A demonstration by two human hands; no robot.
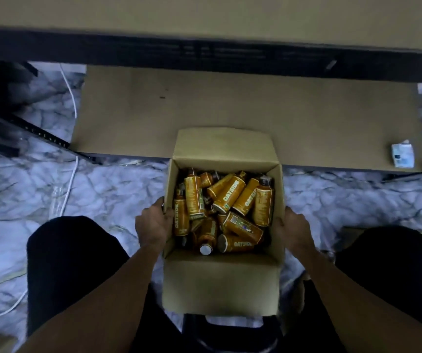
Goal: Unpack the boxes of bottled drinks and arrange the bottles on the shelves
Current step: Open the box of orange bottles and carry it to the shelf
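An open cardboard box [220, 284] stands between my knees, its flaps folded out. Inside lie several orange Oatside bottles [227, 194] in a loose jumble, some with caps up. My left hand [154, 222] grips the box's left wall, thumb over the rim. My right hand [291, 229] holds the right wall from outside, fingers curled round the edge. Just beyond the box is the low brown shelf board [230, 108], with a higher shelf [204, 14] above it.
Dark metal shelf rails [204, 49] cross the top, and a loose rail [26, 128] lies at left. A white cable [70, 93] runs over the marble floor [90, 189]. A small white packet [403, 155] sits on the low shelf's right end. A black stool [232, 332] lies under the box.
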